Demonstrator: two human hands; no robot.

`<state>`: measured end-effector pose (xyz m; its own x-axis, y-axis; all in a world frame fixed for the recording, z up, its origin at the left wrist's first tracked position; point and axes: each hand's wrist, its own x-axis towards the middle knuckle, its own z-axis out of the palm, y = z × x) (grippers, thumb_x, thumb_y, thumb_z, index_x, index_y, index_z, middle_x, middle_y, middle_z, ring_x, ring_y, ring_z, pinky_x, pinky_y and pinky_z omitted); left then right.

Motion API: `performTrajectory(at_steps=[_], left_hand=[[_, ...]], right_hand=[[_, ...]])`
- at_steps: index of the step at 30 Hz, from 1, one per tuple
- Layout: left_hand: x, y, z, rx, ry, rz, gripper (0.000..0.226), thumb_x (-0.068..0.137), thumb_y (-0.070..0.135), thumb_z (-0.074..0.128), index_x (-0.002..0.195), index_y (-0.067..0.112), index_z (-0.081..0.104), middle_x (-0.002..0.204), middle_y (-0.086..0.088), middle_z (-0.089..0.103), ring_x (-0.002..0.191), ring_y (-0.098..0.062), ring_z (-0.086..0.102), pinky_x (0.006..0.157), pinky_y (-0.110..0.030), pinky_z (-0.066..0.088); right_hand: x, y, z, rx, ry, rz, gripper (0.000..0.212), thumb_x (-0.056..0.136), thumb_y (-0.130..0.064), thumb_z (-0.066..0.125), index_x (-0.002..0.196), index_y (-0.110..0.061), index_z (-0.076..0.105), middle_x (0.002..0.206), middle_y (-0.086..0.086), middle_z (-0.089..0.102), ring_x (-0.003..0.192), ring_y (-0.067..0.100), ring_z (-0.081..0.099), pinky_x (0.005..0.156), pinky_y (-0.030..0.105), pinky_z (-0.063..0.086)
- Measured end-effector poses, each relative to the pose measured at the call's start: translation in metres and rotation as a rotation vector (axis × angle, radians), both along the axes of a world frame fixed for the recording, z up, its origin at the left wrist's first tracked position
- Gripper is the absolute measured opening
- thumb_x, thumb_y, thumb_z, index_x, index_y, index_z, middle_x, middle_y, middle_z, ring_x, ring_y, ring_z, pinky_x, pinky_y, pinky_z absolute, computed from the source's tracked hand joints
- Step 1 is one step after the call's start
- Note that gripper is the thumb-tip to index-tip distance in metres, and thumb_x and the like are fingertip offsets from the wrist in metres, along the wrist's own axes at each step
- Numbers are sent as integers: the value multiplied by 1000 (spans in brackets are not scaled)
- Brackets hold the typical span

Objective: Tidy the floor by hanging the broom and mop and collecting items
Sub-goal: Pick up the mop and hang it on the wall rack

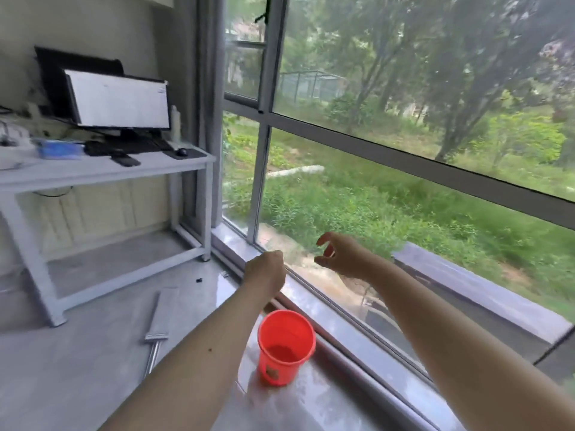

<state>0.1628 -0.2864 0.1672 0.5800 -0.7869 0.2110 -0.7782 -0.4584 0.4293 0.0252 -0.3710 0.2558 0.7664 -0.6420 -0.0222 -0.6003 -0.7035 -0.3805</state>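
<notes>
Head view: left hand [267, 270] fisted, grip contents hidden; right hand [337, 255] curled open, empty. Below them, red bucket [284, 346] could get knocked off sill [326, 396]; mop [158, 318] remains floored.

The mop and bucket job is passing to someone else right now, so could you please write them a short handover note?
Left hand: fingers curled, back to camera, contents hidden.
Right hand: curved open, empty, over the sill.
Red bucket: upright on the sill under the left arm.
Mop: flat on the floor beside the white desk, not hung.
Small dark bit on the floor, uncollected.
Broom: out of view.
Left: hang the mop, find the broom, collect the bits.
</notes>
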Motion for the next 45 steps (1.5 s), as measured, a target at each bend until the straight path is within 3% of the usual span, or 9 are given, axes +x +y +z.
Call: performTrajectory(at_steps=[7,12,17,21,26,32,36,40,45], left_hand=[[107,53,-24,26,17,210,18,95,13,38,94,10,55,101,-14,68,96,-35,64,69,-32,42],[156,67,-56,67,56,276,16,93,13,39,84,12,51,98,-12,67,93,-32,63,69,-31,43],[209,71,-94,79,115,431,19,93,16,40,95,10,57,103,-9,67,97,-33,62,79,-33,47],[244,87,-133,109,201,572,20,92,14,39,95,11,58,98,-10,68,91,-34,63,71,-30,41],[292,118,-192,149,318,684,11,88,17,44,78,18,48,95,-11,68,90,-34,62,70,-31,44],[356,146,-267,216,413,741,16,88,15,42,90,11,57,100,-11,67,94,-33,62,78,-34,48],[395,162,-340,247,496,791,12,88,13,41,80,15,49,98,-12,66,92,-33,61,72,-30,43],[413,172,-414,320,614,803,18,91,15,39,94,11,57,105,-9,65,98,-31,61,76,-31,45],[416,180,-506,400,730,817,10,91,13,37,84,17,42,101,-9,64,94,-31,61,70,-31,39]], right_hand=[[121,27,-30,29,53,185,39,88,-24,64,122,-10,53,110,13,67,96,25,61,74,22,39],[198,26,-59,47,114,306,38,87,-27,63,120,-9,55,114,15,65,104,30,60,89,34,47],[280,18,-101,89,173,465,37,89,-28,61,121,-11,55,114,11,65,104,26,60,82,25,43],[340,19,-139,141,231,554,37,90,-28,61,122,-10,55,117,11,65,107,27,60,87,27,44],[410,40,-211,219,334,632,35,90,-25,60,120,-8,56,118,13,63,105,28,60,88,29,47],[482,72,-304,270,434,683,33,91,-24,57,120,-9,56,123,14,61,112,30,57,95,34,47],[520,88,-379,287,510,705,30,91,-21,56,119,-10,57,122,12,61,113,29,57,97,34,46],[544,94,-454,283,606,737,27,91,-19,55,117,-12,58,121,12,61,113,29,57,96,34,45],[571,98,-550,300,717,799,28,92,-20,55,118,-10,56,123,11,60,113,27,57,94,32,43]])
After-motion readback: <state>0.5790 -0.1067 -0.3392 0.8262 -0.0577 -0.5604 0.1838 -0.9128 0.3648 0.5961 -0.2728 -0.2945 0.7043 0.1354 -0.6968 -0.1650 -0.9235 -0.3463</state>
